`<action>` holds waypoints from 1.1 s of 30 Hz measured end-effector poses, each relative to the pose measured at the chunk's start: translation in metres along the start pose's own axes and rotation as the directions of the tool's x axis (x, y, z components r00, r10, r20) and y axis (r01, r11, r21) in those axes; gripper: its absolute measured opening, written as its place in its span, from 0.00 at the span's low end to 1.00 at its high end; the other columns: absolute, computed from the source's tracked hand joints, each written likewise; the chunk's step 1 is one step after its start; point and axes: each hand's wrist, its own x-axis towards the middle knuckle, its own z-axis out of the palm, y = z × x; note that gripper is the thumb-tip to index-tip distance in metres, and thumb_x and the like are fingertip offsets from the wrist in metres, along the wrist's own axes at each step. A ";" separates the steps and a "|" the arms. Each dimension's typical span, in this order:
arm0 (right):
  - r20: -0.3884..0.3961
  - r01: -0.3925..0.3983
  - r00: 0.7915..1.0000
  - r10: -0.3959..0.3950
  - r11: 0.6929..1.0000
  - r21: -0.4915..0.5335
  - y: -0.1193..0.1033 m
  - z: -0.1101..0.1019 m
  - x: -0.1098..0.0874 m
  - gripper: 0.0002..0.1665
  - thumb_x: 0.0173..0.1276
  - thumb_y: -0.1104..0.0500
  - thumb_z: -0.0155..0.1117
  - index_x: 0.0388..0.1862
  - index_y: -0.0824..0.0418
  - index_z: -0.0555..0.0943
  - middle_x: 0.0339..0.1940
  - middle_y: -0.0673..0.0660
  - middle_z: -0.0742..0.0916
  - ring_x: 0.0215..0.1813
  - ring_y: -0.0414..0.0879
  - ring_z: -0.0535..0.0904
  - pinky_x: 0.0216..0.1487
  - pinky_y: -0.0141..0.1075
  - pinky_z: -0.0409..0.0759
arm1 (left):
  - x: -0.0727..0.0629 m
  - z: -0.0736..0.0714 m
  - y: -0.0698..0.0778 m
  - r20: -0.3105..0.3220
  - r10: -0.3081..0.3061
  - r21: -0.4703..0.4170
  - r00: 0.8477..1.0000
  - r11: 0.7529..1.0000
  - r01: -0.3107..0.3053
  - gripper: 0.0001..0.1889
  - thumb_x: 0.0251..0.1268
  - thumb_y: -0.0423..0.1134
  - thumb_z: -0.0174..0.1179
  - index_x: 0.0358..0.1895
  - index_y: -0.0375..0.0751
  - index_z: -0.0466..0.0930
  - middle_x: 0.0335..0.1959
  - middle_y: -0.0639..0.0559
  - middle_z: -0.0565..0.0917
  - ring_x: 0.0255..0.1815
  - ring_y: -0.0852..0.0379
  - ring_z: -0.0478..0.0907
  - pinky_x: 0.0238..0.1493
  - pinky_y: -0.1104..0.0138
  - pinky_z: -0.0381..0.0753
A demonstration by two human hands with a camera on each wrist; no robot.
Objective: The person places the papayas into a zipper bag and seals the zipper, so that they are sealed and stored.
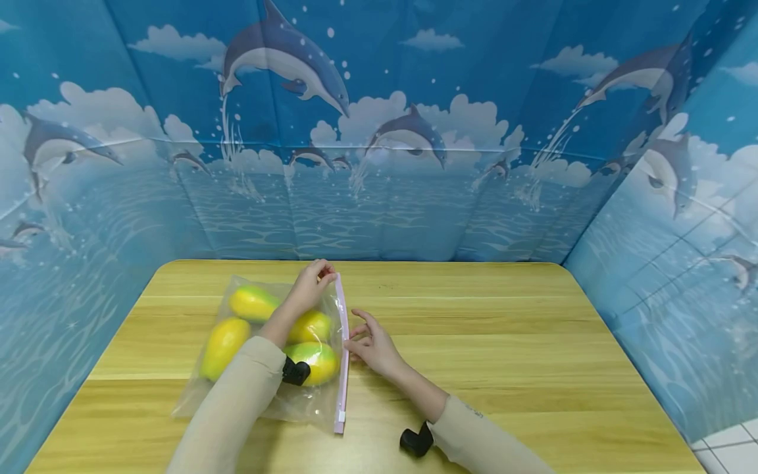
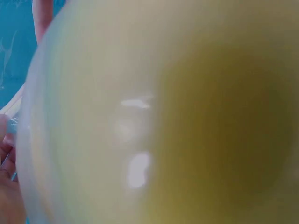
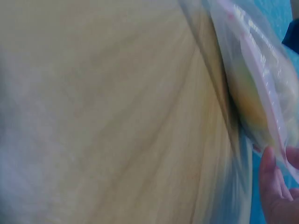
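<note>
A clear slider zip bag (image 1: 269, 411) lies on the table with several yellow-green mangoes (image 1: 225, 345) inside. Its lilac zip strip (image 1: 343, 316) runs along the right side, the small white slider (image 1: 341, 416) at the near end. My left hand (image 1: 308, 286) reaches over the bag and pinches the strip's far end. Midway along the strip, my right hand (image 1: 373, 345) pinches the edge between thumb and finger; the right wrist view shows its fingertips (image 3: 267, 163) at the bag's mouth. A blurred mango (image 2: 210, 130) behind plastic fills most of the left wrist view.
The wooden table (image 1: 474, 342) has rounded far corners. A blue dolphin-print curtain (image 1: 379, 197) hangs behind it and along both sides. Black wrist cameras are worn on both arms, the right one (image 1: 416, 440) low over the table. White floor tiles (image 1: 731, 447) show at bottom right.
</note>
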 end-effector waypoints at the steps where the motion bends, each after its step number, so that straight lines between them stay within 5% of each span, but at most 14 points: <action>1: 0.009 0.001 1.000 -0.001 1.000 0.002 -0.003 0.000 0.001 0.38 0.62 0.71 0.57 0.69 0.68 0.54 0.44 0.73 0.77 0.35 0.63 0.80 0.38 0.56 0.82 | -0.001 0.000 0.000 0.002 0.002 -0.002 1.000 1.000 -0.002 0.05 0.66 0.33 0.51 0.37 0.33 0.73 0.32 0.44 0.73 0.35 0.50 0.70 0.35 0.65 0.74; 6: 0.037 0.016 0.999 -0.017 0.999 0.031 -0.005 0.004 0.004 0.37 0.59 0.75 0.56 0.67 0.71 0.56 0.43 0.75 0.76 0.27 0.48 0.79 0.35 0.56 0.82 | -0.005 0.000 -0.005 -0.004 0.043 -0.008 0.999 0.999 -0.043 0.07 0.65 0.33 0.52 0.42 0.32 0.73 0.36 0.42 0.75 0.40 0.48 0.71 0.42 0.61 0.76; 11: 0.032 0.011 0.999 -0.013 0.999 0.051 -0.002 0.005 0.006 0.38 0.58 0.77 0.56 0.67 0.70 0.57 0.43 0.74 0.76 0.25 0.44 0.78 0.34 0.55 0.82 | -0.019 -0.014 -0.006 -0.029 0.038 -0.015 0.999 0.999 -0.038 0.17 0.63 0.35 0.56 0.54 0.33 0.70 0.49 0.38 0.74 0.50 0.42 0.69 0.51 0.51 0.74; 18: 0.020 -0.007 1.000 0.006 0.999 0.041 0.000 0.005 0.007 0.38 0.58 0.76 0.57 0.67 0.68 0.57 0.44 0.73 0.75 0.25 0.41 0.76 0.33 0.50 0.84 | -0.062 -0.055 -0.013 -0.078 -0.063 0.018 0.995 0.998 0.065 0.27 0.60 0.40 0.59 0.61 0.38 0.63 0.53 0.37 0.70 0.52 0.38 0.66 0.52 0.47 0.71; 26: 0.016 0.008 1.000 -0.009 1.000 0.026 -0.002 0.005 0.006 0.37 0.59 0.76 0.57 0.66 0.67 0.59 0.43 0.73 0.75 0.26 0.45 0.77 0.31 0.50 0.84 | -0.126 -0.097 -0.045 -0.105 -0.195 0.105 0.975 0.973 0.206 0.37 0.59 0.49 0.60 0.68 0.37 0.55 0.62 0.31 0.58 0.57 0.32 0.59 0.50 0.38 0.68; 33: 0.016 0.011 1.000 -0.011 1.000 0.017 -0.003 0.006 0.005 0.37 0.58 0.76 0.57 0.67 0.67 0.59 0.42 0.73 0.76 0.27 0.47 0.77 0.31 0.49 0.84 | -0.156 -0.111 -0.069 0.005 -0.333 -0.017 0.943 0.943 0.333 0.42 0.62 0.50 0.55 0.73 0.45 0.40 0.66 0.28 0.48 0.61 0.27 0.54 0.51 0.33 0.63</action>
